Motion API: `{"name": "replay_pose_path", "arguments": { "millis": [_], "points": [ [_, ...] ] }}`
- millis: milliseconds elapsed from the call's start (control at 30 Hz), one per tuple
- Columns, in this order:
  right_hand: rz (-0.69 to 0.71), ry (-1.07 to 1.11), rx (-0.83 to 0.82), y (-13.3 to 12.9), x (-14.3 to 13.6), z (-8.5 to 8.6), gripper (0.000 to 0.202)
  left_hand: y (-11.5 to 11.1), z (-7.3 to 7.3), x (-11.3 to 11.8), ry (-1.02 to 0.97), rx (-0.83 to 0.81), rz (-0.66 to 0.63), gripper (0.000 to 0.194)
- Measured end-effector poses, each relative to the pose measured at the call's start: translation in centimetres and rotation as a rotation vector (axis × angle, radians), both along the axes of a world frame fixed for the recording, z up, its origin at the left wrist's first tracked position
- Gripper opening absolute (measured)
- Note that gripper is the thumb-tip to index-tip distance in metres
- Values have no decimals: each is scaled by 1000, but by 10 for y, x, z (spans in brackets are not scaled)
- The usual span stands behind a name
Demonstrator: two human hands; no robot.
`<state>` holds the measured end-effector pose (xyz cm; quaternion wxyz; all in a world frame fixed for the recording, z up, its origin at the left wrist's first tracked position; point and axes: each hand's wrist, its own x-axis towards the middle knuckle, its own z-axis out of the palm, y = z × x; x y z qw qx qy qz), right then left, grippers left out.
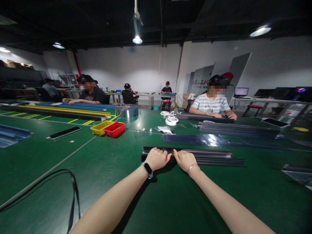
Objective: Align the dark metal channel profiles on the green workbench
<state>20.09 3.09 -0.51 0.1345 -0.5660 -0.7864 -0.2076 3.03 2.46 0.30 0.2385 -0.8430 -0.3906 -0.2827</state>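
Long black grooved profile strips (214,161) lie side by side across the green table in front of me. My left hand (157,159), with a dark smartwatch on the wrist, is closed around them near their left end. Close beside it, my right hand (185,160), with a thin bracelet at the wrist, grips the same strips with its thumb toward the left hand. The fingertips of both hands are hidden behind the strips. Just beyond lies a clear plastic strip (195,139) with bright reflections.
A yellow bin (101,128) and a red bin (114,129) stand left of centre, near a phone (65,132). White coils (171,121) and more dark profiles (239,128) lie farther back. A black strap (73,185) loops at front left. Co-workers sit across the table.
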Motion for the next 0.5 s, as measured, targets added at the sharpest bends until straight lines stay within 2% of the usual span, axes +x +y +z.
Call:
{"name": "replay_pose_path", "arguments": {
  "millis": [233, 500],
  "points": [
    [-62, 3, -63, 2, 16, 2, 50, 6, 4, -23, -23, 9, 50, 39],
    [-149, 16, -60, 5, 42, 4, 52, 12, -4, -24, -26, -48, 9, 45]
  ]
}}
